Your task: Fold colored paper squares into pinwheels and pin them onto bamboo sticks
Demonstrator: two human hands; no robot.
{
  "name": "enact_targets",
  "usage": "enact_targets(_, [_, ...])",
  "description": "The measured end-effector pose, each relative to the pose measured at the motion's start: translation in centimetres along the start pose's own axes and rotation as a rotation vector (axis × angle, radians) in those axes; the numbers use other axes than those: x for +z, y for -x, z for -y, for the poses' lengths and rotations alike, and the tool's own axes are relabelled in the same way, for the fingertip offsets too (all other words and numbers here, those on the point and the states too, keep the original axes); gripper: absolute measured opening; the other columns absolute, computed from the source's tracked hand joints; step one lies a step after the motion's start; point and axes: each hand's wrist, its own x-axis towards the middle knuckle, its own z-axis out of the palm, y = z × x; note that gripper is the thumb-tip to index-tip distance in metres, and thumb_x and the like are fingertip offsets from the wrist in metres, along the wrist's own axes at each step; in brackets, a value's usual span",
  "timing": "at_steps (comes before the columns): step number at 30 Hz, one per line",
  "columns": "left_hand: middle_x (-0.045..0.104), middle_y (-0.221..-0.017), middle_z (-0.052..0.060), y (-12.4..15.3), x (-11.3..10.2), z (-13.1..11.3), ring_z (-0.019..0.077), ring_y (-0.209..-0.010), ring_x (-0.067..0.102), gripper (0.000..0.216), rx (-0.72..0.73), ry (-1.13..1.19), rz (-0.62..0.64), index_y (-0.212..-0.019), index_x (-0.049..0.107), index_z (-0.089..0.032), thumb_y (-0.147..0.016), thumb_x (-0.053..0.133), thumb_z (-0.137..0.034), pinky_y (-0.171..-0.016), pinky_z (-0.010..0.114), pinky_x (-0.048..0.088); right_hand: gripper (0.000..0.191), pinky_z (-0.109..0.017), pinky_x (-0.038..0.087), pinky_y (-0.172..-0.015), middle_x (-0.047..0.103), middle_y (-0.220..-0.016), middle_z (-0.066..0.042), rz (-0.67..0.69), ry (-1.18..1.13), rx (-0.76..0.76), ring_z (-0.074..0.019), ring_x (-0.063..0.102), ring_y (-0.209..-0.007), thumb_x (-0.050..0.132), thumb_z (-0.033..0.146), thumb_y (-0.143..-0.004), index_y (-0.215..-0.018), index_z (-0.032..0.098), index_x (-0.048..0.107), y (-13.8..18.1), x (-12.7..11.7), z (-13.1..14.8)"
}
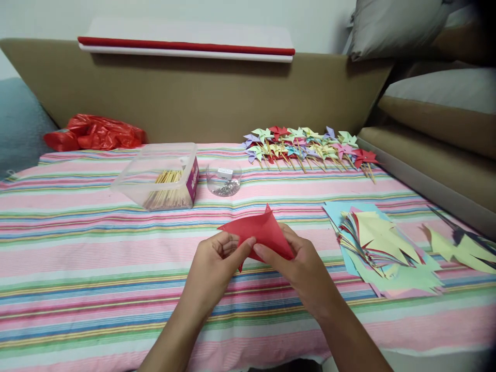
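A red sheet of paper [258,230], cut and partly curled at its corners, is held up over the striped cloth between both hands. My left hand [220,250] pinches its left side, thumb on the near face and fingers curled behind. On the right side my right hand [298,256] grips the paper, its thumb lying on the face and its fingers partly hidden behind. The two thumb tips nearly meet near the sheet's lower middle. Beyond the hands stands a round clear tub [223,181] of small metal pieces with a little white box in it.
A clear plastic box [155,178] of wooden sticks stands left of the tub. Finished paper pinwheels [302,147] lie at the back right. Cut paper sheets [387,243] are piled at right, beside scissors [465,232]. A red plastic bag [96,133] lies back left.
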Motion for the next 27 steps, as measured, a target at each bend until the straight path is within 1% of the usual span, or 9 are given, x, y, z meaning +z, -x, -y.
enact_targets(5, [0.042, -0.052, -0.007, -0.1, -0.4, 0.3, 0.0095, -0.050, 0.037, 0.044, -0.009, -0.069, 0.034, -0.062, 0.045, -0.020, -0.085, 0.069, -0.050, -0.049, 0.025, 0.027, 0.019, -0.038, 0.052, -0.096, 0.066, -0.124, -0.005, -0.008, 0.100, -0.054, -0.0251, 0.061, -0.116, 0.070, 0.035, -0.085, -0.101, 0.029, 0.078, 0.1, -0.1, -0.3])
enact_targets(10, [0.052, -0.054, -0.005, 0.0, -0.4, 0.0, 0.0090, -0.051, 0.041, 0.037, -0.022, -0.064, 0.075, -0.065, 0.056, -0.019, -0.085, 0.070, -0.047, -0.048, 0.023, 0.028, 0.019, -0.036, 0.050, -0.098, 0.066, -0.118, -0.004, 0.007, 0.154, -0.079, -0.0233, 0.062, -0.114, 0.069, 0.028, -0.085, -0.102, 0.028, 0.077, 0.0, -0.2, -0.3])
enact_targets(12, [0.061, -0.063, -0.003, 0.0, -0.4, -0.3, 0.0100, -0.058, 0.051, 0.029, -0.011, 0.004, 0.084, -0.074, 0.064, -0.019, -0.085, 0.072, -0.044, -0.053, 0.021, 0.036, 0.018, -0.037, 0.050, -0.098, 0.067, -0.118, -0.004, -0.018, 0.060, -0.036, -0.0240, 0.063, -0.112, 0.071, 0.030, -0.084, -0.100, 0.026, 0.077, 0.1, 0.1, -0.5])
enact_targets(14, [0.071, -0.082, 0.001, -0.1, -0.3, -0.6, 0.0138, -0.076, 0.063, 0.021, -0.004, 0.117, 0.070, -0.092, 0.070, -0.021, -0.084, 0.074, -0.040, -0.067, 0.022, 0.047, 0.020, -0.038, 0.050, -0.096, 0.071, -0.114, -0.004, -0.100, -0.132, 0.040, -0.0244, 0.065, -0.108, 0.073, 0.035, -0.083, -0.100, 0.025, 0.077, 0.1, 0.7, -0.8])
enact_targets(16, [0.074, -0.100, 0.004, -0.2, 0.1, -0.5, 0.0178, -0.093, 0.067, 0.030, -0.011, 0.228, 0.039, -0.106, 0.070, -0.022, -0.081, 0.078, -0.036, -0.081, 0.026, 0.051, 0.023, -0.039, 0.051, -0.094, 0.075, -0.105, -0.004, -0.193, -0.352, 0.111, -0.0238, 0.067, -0.101, 0.076, 0.038, -0.080, -0.098, 0.023, 0.077, 0.1, 1.4, -1.0])
enact_targets(18, [0.074, -0.105, 0.006, 0.0, 0.7, -0.3, 0.0198, -0.097, 0.067, 0.036, -0.024, 0.304, 0.031, -0.111, 0.069, -0.023, -0.078, 0.081, -0.033, -0.085, 0.028, 0.052, 0.023, -0.039, 0.052, -0.091, 0.077, -0.095, -0.004, -0.249, -0.530, 0.165, -0.0223, 0.068, -0.093, 0.080, 0.039, -0.076, -0.091, 0.022, 0.077, 0.2, 2.2, -1.0])
enact_targets(22, [0.074, -0.097, 0.005, 0.7, 2.6, 0.7, 0.0191, -0.089, 0.068, 0.029, -0.027, 0.372, -0.002, -0.101, 0.074, -0.021, -0.075, 0.083, -0.030, -0.081, 0.027, 0.054, 0.022, -0.039, 0.054, -0.088, 0.077, -0.088, -0.004, -0.247, -0.709, 0.209, -0.0211, 0.069, -0.084, 0.083, 0.038, -0.072, -0.083, 0.021, 0.076, 0.4, 3.5, -0.8])
enact_targets(25, [0.071, -0.082, 0.001, 1.1, 3.6, 1.1, 0.0144, -0.080, 0.065, 0.017, -0.019, 0.392, -0.154, -0.086, 0.075, -0.020, -0.076, 0.083, -0.031, -0.074, 0.021, 0.051, 0.020, -0.038, 0.055, -0.089, 0.077, -0.089, -0.003, -0.249, -0.722, 0.196, -0.0207, 0.069, -0.086, 0.082, 0.038, -0.073, -0.084, 0.022, 0.077, 0.6, 4.2, -0.9])
enact_targets(27, [0.069, -0.077, -0.001, 1.0, 3.8, 1.3, 0.0133, -0.078, 0.063, 0.017, -0.035, 0.400, -0.235, -0.082, 0.074, -0.019, -0.076, 0.082, -0.033, -0.072, 0.021, 0.050, 0.019, -0.036, 0.055, -0.089, 0.078, -0.091, -0.003, -0.250, -0.706, 0.188, -0.0201, 0.069, -0.087, 0.081, 0.038, -0.074, -0.085, 0.022, 0.078, 0.7, 4.4, -1.0])
